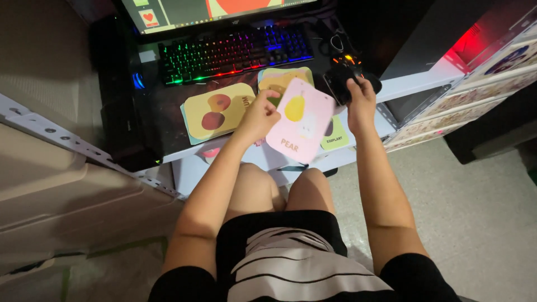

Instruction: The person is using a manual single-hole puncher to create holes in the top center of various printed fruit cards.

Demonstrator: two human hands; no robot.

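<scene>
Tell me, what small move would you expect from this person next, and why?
Probably laying the pink card down with the other cards on the desk. The left hand holds it lifted by its edge above them, while the right hand grips a black device.

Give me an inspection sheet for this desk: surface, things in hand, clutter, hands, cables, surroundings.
Surface: dark desk with a white front edge, dimly lit.
Things in hand: pink picture card showing a yellow pear, held up over the desk edge; dark mouse.
Clutter: yellow card with red fruit, lying flat; more cards partly hidden behind the pink one; rainbow-lit keyboard.
Hands: left hand pinches the pink card's left edge; right hand rests on the mouse.
Cables: a thin looped cable behind the mouse.
Surroundings: monitor lit at the top; patterned drawer unit at right; pale floor.
</scene>
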